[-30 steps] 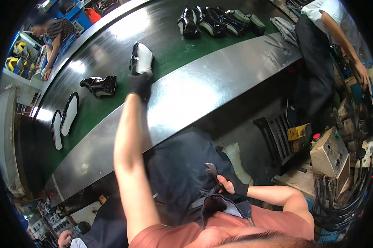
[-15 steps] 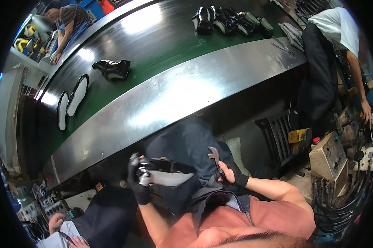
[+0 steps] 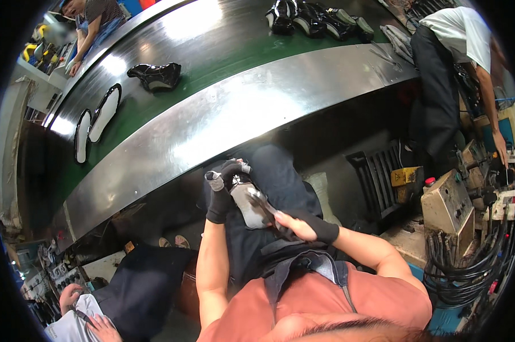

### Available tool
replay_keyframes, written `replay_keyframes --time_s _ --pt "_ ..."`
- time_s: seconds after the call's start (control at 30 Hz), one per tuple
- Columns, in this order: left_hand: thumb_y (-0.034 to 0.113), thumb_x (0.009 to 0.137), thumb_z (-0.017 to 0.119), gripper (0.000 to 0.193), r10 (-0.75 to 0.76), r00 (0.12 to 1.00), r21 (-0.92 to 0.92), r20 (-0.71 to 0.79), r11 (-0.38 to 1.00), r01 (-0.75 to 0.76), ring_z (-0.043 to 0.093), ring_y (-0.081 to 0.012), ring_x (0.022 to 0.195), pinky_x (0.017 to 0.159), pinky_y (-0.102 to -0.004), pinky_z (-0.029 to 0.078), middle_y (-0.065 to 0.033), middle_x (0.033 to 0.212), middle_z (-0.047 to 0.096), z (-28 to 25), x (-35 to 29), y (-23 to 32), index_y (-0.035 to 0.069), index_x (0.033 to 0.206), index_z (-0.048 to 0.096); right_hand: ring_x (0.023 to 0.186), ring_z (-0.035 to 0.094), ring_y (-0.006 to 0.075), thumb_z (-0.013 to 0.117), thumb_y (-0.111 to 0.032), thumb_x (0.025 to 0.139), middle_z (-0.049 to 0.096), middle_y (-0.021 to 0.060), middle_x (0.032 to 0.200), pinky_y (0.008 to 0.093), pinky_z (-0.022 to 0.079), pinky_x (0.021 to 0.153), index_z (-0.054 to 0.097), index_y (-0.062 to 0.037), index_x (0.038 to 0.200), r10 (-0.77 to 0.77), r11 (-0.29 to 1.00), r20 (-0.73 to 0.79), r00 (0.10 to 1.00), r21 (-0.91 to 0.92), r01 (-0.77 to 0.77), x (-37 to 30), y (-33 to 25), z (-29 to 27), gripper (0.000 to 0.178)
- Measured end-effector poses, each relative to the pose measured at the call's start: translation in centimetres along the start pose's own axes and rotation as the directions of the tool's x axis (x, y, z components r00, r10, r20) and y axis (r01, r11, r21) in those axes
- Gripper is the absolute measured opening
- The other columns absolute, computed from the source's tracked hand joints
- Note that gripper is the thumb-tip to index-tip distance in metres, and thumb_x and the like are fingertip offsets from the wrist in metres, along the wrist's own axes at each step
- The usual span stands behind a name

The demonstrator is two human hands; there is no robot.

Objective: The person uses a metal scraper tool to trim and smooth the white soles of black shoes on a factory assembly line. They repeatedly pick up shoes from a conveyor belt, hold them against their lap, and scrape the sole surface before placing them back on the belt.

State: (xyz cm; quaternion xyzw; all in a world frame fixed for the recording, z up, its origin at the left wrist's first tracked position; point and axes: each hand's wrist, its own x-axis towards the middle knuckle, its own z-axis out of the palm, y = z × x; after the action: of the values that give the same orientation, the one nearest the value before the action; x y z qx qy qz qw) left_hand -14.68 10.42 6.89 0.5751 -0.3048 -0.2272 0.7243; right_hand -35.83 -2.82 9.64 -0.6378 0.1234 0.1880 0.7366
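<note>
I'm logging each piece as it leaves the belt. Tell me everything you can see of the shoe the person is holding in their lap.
The shoe is a pale grey piece with a glossy black part at its top, too small for finer detail. It lies tilted over the person's dark-trousered lap, below the conveyor's steel edge. The left hand, in a black glove, grips its upper end. The right hand presses a dark pincer-like tool against its lower side.

A long green conveyor belt (image 3: 223, 51) with a shiny steel edge (image 3: 240, 114) curves past cluttered workshop machinery (image 3: 451, 205).
</note>
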Motion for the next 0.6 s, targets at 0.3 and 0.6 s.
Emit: replay_keyframes --time_s 0.3,0.6 --pt "0.072 0.092 0.014 0.087 0.009 0.999 0.21 -0.043 0.978 0.0 0.053 -0.0261 0.111 0.103 -0.0426 0.034 -0.0088 0.097 0.065 0.5 -0.9 0.6 0.004 0.089 0.068 0.07 0.062 0.0177 0.036 -0.046 0.103 0.065 0.0065 0.074 0.0314 0.05 0.066 0.065 -0.0029 0.092 0.327 0.935 0.109 0.939 0.11 -0.338 1.9 -6.3 -0.9 0.053" --pt "0.063 0.095 0.028 0.071 0.018 0.996 0.115 -0.085 0.993 -0.008 0.055 -0.0253 0.105 0.101 -0.0421 0.036 -0.0075 0.094 0.064 0.6 -0.3 1.0 0.004 0.086 0.066 0.067 0.055 0.0214 0.038 -0.032 0.103 0.06 0.0136 0.075 0.0385 0.044 0.067 0.059 0.0014 0.094 -0.267 0.931 -0.174 0.948 -0.301 0.208 4.6 0.7 1.6 0.04"
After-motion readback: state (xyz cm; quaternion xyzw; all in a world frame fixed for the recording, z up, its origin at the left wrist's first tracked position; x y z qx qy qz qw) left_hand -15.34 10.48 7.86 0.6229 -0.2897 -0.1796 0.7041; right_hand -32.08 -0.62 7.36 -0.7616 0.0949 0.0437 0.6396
